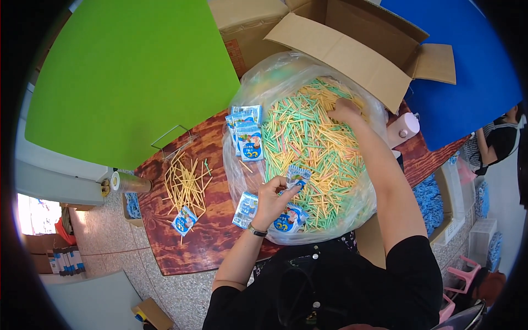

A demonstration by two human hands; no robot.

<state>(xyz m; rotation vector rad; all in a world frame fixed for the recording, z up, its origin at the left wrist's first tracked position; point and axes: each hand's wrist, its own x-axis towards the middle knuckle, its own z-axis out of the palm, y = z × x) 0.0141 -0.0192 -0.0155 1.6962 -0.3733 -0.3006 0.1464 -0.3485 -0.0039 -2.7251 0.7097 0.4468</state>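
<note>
A large clear plastic bag lies opened out, filled with a heap of thin pastel sticks in yellow, green and pink. Between the thumb and fingers of my left hand is a small blue-and-white packet, held above the heap's near left part. At the far right of the heap, my right hand dips in with its fingers curled around sticks; the fingertips are partly hidden. Several similar packets overlap on the bag's left side. Two more, a pale packet and a blue packet, lie beside my left hand.
On the reddish wooden table, loose yellow sticks and another packet lie at left. Open cardboard boxes stand behind the bag, between green and blue panels. A pink bottle stands right; another person is beyond.
</note>
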